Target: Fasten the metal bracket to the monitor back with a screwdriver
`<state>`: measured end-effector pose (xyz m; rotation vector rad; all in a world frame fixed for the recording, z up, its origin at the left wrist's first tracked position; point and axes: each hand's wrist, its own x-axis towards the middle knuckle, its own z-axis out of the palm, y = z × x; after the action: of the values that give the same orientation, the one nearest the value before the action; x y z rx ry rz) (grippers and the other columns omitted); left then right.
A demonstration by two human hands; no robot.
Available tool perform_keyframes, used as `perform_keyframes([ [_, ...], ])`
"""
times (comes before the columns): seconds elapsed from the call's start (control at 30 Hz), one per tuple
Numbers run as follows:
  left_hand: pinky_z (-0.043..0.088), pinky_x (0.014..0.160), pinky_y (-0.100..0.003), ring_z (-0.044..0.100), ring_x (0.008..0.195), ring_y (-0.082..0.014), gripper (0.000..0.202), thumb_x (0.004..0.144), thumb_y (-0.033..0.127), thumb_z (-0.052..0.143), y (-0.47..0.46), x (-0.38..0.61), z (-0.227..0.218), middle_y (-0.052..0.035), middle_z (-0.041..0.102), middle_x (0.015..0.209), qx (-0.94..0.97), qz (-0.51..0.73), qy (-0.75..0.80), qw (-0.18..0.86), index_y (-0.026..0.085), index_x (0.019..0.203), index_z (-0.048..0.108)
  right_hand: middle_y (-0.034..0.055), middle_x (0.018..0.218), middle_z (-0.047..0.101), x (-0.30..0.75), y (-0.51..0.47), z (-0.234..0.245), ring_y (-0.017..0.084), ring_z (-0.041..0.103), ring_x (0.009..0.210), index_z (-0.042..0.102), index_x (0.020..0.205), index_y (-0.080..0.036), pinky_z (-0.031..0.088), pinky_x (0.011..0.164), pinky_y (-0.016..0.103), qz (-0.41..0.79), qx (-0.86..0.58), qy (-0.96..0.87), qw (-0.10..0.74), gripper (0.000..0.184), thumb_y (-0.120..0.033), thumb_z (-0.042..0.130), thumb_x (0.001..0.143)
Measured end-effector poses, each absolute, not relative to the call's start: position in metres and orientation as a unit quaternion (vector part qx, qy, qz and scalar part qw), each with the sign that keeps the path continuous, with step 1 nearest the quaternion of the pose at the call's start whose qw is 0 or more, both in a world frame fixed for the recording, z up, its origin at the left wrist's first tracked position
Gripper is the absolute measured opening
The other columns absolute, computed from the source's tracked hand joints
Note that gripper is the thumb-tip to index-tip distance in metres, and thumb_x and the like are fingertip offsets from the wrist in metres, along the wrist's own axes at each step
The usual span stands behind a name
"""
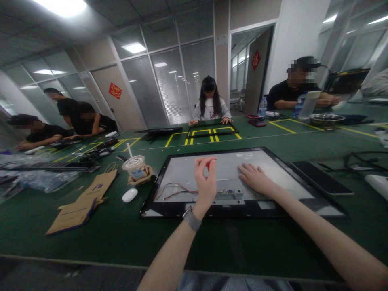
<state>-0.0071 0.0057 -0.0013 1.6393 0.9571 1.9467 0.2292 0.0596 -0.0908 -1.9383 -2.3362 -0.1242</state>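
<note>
Grey-backed panel (224, 167), black-rimmed, loose wires (177, 189) attached

I see pale grey on my panel (177, 171) with its black border (197, 211), red on the small thing (209, 164) in my left hand (205, 180), grey on my watch (192, 218), yellow stripes (282, 127) across the green table (115, 246).

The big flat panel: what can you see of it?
The panel lies flat on the green table, its pale grey face up within a black border. A metallic bracket and thin wires sit toward its near edge. The right hand rests on it; the left hand is over it, contact unclear.
</note>
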Motion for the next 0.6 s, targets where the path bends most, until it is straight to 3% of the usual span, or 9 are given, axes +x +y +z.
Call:
perform_keyframes([
  [0.1,0.049,0.085,-0.032,0.063,0.094,-0.0184,0.030,0.101,0.028,0.043,0.0075,-0.0072,-0.0027,-0.0081,0.067,0.100,0.584,0.689,0.327,0.279,0.019,0.100,0.072,0.0170,0.158,0.042,0.2299,0.0602,-0.0922,0.037,0.037,0.144,0.045,0.151,-0.019,0.032,0.112,0.064,-0.038,-0.639,-0.766,0.051,0.061,-0.042,0.021,0.101],
  [0.23,0.050,0.085,-0.032,0.065,0.096,-0.0193,0.026,0.100,0.029,0.048,0.0106,-0.0073,-0.0044,-0.0083,0.070,0.102,0.579,0.677,0.333,0.307,0.018,0.109,0.069,0.0171,0.158,0.041,0.2303,0.0601,-0.0923,0.038,0.037,0.144,0.044,0.152,-0.018,0.032,0.112,0.064,-0.039,-0.639,-0.766,0.050,0.062,-0.043,0.020,0.101],
  [0.47,0.048,0.079,-0.029,0.055,0.081,-0.0163,0.006,0.087,0.023,0.068,0.0114,-0.0078,-0.0023,-0.0032,0.056,0.087,0.591,0.692,0.368,0.189,0.020,0.087,0.073,0.0169,0.159,0.041,0.2291,0.0562,-0.0870,0.037,0.035,0.145,0.044,0.152,-0.018,0.032,0.113,0.063,-0.033,-0.639,-0.767,0.050,0.062,-0.043,0.019,0.101],
  [0.6,0.048,0.083,-0.030,0.057,0.089,-0.0175,0.017,0.094,0.028,0.058,0.0095,-0.0081,-0.0005,-0.0056,0.058,0.094,0.575,0.704,0.365,0.204,0.020,0.087,0.072,0.0154,0.159,0.041,0.2296,0.0555,-0.0861,0.036,0.035,0.146,0.045,0.151,-0.020,0.032,0.113,0.062,-0.030,-0.640,-0.766,0.056,0.061,-0.043,0.020,0.101],
])
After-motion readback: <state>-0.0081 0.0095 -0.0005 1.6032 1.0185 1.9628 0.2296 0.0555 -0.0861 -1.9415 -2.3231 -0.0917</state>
